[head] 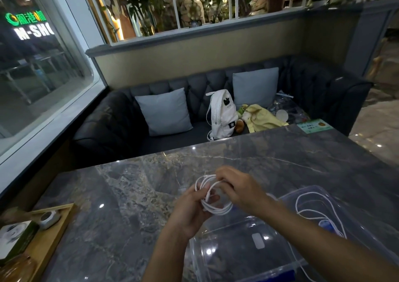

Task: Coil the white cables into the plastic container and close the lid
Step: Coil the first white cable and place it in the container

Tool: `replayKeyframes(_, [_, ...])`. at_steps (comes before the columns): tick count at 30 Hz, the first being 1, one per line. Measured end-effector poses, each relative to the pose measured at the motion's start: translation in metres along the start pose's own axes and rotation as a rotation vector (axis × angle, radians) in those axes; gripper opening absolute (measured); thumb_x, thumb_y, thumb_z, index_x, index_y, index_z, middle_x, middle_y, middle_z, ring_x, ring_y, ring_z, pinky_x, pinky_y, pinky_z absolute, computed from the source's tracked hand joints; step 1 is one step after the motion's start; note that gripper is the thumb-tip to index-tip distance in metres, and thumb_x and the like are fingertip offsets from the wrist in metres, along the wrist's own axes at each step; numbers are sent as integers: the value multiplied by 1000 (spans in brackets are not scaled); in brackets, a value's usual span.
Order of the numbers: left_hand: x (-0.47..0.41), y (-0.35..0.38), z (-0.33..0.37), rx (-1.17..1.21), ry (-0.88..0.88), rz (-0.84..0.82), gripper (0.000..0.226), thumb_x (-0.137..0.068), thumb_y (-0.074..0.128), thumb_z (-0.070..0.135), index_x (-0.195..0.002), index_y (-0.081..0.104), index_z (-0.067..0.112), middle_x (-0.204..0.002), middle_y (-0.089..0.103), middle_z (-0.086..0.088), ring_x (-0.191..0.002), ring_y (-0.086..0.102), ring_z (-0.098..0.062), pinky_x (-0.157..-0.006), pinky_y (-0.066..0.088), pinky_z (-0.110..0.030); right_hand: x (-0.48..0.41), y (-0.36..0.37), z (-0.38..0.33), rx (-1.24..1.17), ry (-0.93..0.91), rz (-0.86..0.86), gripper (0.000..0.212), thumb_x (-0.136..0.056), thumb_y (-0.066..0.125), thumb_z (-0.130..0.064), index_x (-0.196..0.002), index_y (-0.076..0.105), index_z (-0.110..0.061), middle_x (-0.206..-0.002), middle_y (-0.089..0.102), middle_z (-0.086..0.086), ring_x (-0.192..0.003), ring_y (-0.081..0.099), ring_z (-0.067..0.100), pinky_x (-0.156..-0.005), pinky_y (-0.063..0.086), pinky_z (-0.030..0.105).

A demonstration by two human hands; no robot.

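Note:
A white cable [218, 208] is wound into a small coil and held above the grey marble table [133, 186]. My left hand [192, 208] grips the coil's near side from below. My right hand [239, 188] pinches the coil's far side from above. To the right lies the clear plastic container [241, 258] with its lid [319, 193] flipped open behind it. A second white cable [313, 211] lies loosely looped on the lid, next to a small blue object [325, 224]. My right forearm crosses over the container.
A wooden tray [49, 240] with a small round dish and a green box sits at the table's left edge. Behind the table a dark sofa [112, 128] carries two pale cushions, a white backpack [221, 114] and a yellow cloth. A green card lies at the table's far right corner.

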State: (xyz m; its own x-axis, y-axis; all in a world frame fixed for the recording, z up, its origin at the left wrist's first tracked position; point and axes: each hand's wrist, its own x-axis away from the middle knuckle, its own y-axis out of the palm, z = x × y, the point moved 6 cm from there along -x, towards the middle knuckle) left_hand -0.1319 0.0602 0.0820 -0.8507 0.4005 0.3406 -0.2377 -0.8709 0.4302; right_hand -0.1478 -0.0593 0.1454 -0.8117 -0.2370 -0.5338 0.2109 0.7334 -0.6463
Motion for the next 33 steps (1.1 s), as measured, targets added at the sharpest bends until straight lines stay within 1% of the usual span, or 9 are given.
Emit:
replayKeyframes(6, [2,5,2,37,52,-52,25,-75,61,18,-97,69,10,-72,72,-3,-62,67,-14,-56,57,-30,6,3,18,-403,419,156,18,-89,57,-18,-76,49,-28,-64,58,-4,-52,58,4,-51,46,17])
replayKeyframes(10, [2,0,-5,-41,35,43,13,-78,63,20,-82,67,9,-69,67,-4,-62,64,-14,-59,57,-30,7,6,24,-561,581,211,18,-88,59,-15,-73,49,-21,-54,59,-2,-42,57,13,-43,46,26])
replayKeyframes(13, [7,-6,2,-246,108,216,8,-81,67,13,-84,65,7,-83,67,-13,-67,67,-17,-57,56,-28,7,3,21,-453,535,159,17,-89,57,-16,-75,49,-22,-57,59,2,-50,57,15,-48,48,25])
replayKeyframes(17, [22,-5,25,-1063,335,618,36,-77,72,24,-102,53,6,-99,59,-10,-88,60,-25,-69,45,-30,5,5,6,-209,388,50,14,-91,54,-18,-79,47,-18,-66,59,6,-65,59,23,-62,48,37])
replayKeyframes(21, [23,14,19,-1280,340,602,12,-87,52,9,-96,56,3,-95,67,-17,-85,62,-31,-65,41,-34,2,9,-7,-114,270,25,14,-92,52,-17,-89,53,-3,-78,62,17,-72,60,30,-66,49,44])
replayKeyframes(24, [19,19,16,-1301,373,549,23,-83,45,-3,-105,50,1,-96,65,-20,-85,62,-35,-64,41,-36,0,11,-12,-57,223,4,17,-93,51,-18,-90,53,-1,-77,62,17,-69,58,29,-64,49,44])
replayKeyframes(26, [18,18,15,-1184,343,479,25,-85,46,-2,-109,45,4,-93,65,-18,-81,63,-33,-60,42,-34,0,12,-10,-53,220,-12,16,-93,50,-18,-89,52,-3,-75,59,12,-67,57,26,-62,48,41])
replayKeyframes(31, [10,8,7,-325,95,189,17,-91,38,-10,-100,47,0,-65,68,-11,-53,66,-15,-51,55,-24,0,9,18,-237,418,3,21,-90,55,-15,-73,44,-22,-65,56,3,-58,56,18,-58,47,34])
replayKeyframes(33, [8,11,5,-59,18,52,25,-90,39,-9,-112,48,-11,-75,68,-17,-64,66,-20,-61,57,-28,3,11,31,-384,517,5,24,-88,57,-12,-71,45,-23,-62,57,2,-51,56,8,-56,48,29])
